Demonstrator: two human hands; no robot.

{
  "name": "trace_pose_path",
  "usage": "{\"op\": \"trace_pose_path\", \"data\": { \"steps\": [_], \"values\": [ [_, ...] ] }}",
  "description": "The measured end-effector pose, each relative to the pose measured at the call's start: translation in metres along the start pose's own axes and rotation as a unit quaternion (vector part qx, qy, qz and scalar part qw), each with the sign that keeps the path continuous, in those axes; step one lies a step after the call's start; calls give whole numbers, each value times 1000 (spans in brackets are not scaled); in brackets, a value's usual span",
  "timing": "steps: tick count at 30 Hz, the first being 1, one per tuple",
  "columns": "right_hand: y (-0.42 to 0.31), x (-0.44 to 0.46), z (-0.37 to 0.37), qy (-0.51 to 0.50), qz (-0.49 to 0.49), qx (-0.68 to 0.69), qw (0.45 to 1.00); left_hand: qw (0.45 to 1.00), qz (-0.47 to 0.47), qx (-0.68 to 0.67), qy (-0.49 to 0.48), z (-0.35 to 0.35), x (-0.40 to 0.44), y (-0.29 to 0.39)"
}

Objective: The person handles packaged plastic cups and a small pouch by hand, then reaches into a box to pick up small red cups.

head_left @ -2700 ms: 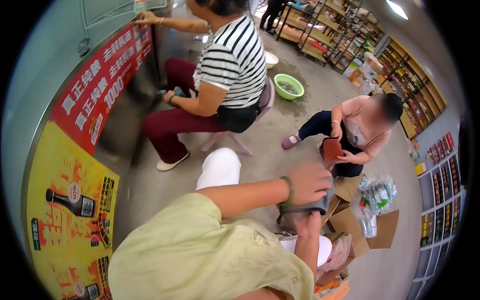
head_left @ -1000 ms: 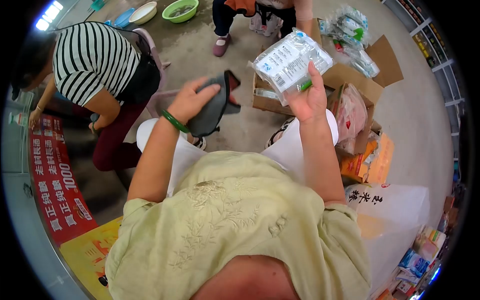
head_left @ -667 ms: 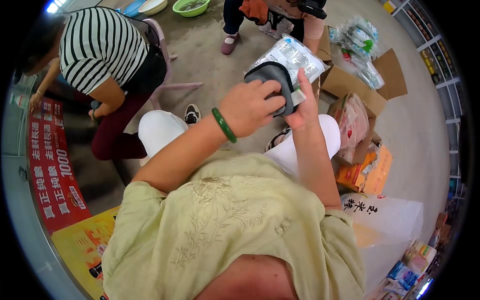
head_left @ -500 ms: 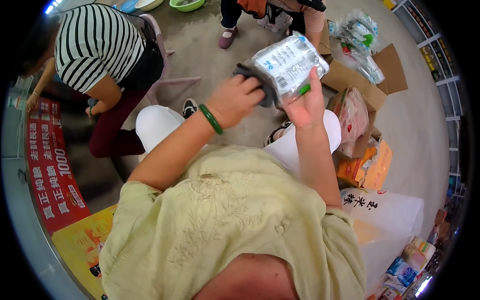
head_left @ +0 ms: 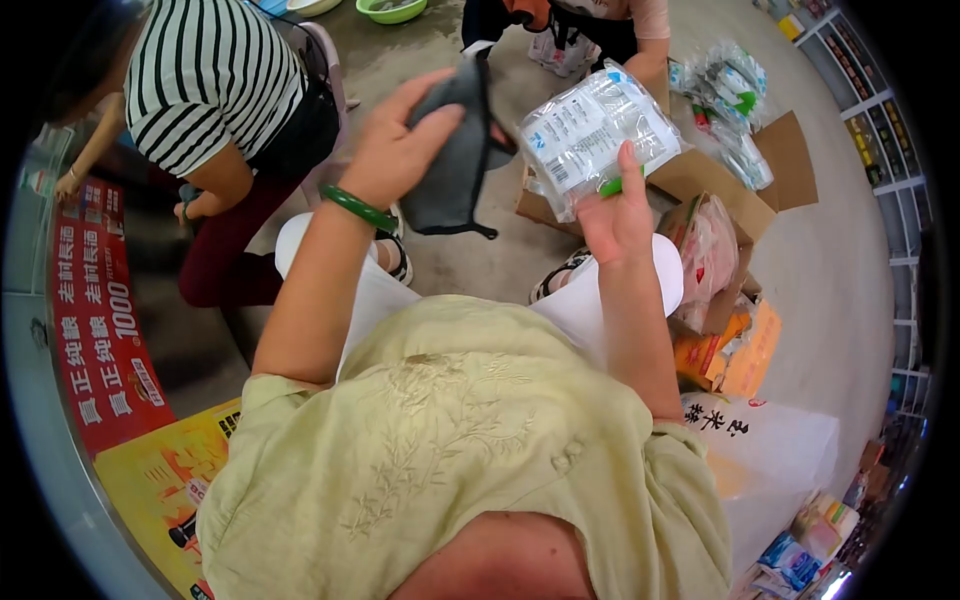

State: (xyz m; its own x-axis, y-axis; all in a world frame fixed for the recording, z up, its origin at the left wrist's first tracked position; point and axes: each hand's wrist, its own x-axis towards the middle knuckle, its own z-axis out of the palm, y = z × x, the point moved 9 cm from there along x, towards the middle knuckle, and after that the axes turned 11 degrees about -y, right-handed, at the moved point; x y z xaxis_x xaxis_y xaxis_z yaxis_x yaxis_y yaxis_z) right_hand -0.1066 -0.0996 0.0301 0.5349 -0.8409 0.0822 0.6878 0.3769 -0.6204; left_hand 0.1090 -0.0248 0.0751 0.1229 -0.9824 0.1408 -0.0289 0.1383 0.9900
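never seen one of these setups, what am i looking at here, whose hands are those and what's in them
There is no machine here: these are a person's two bare hands, and every picture comes from one camera on that person's head, looking forward and down. The left hand holds a dark grey cloth item. The right hand holds a clear-wrapped pack with a barcode. On the floor to the right are open cardboard boxes, one holding a pinkish plastic bag. A person in a striped shirt sits at the left.

Single head camera, wide rounded field; looks steeply down and forward over the shirt (head_left: 450, 420), with right hand (head_left: 400, 150) and left hand (head_left: 618, 215) near, floor (head_left: 835, 270) farther.
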Motion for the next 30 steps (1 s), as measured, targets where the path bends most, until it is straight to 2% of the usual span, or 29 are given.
{"op": "trace_pose_path", "data": {
  "steps": [1, 2, 4, 6, 8, 10, 12, 16, 18, 21, 26, 28, 30],
  "values": [
    [3, 0, 4, -3, 2, -3, 1000, 988, 90, 128, 10, 10, 1, 18],
    [2, 1, 7, -4, -14, -17, 1000, 950, 177, 255, 19, 25, -1, 35],
    [1, 4, 15, -12, -34, -32, 999, 860, 257, 440, 0, 75, -18, 44],
    [11, 5, 14, 24, -12, 72, 997, 826, 258, 501, -23, 113, -32, 28],
    [15, 1, 7, 49, -9, 86, 995, 823, 245, 511, -28, 123, -42, 12],
    [25, -4, -8, 81, 8, 161, 984, 823, 231, 518, -31, 124, -37, 2],
    [25, -3, -15, 88, 7, 191, 978, 766, 255, 586, -70, 130, -41, -4],
    [22, 1, -15, 105, 3, 185, 977, 772, 229, 590, -61, 123, -39, -7],
    [22, 6, -10, 63, 2, 192, 979, 806, 229, 545, -23, 115, -35, 0],
    [13, 7, -2, 72, -22, 160, 984, 835, 229, 501, -2, 104, -25, 2],
    [1, 6, 2, 60, -46, 132, 988, 847, 156, 503, -77, 89, -20, -12],
    [-10, 9, -8, 38, -83, 63, 994, 851, 138, 497, -99, 76, -19, -26],
    [-23, 7, -10, 33, -106, 13, 994, 922, -47, 384, -27, 31, -11, -59]
  ]
}}
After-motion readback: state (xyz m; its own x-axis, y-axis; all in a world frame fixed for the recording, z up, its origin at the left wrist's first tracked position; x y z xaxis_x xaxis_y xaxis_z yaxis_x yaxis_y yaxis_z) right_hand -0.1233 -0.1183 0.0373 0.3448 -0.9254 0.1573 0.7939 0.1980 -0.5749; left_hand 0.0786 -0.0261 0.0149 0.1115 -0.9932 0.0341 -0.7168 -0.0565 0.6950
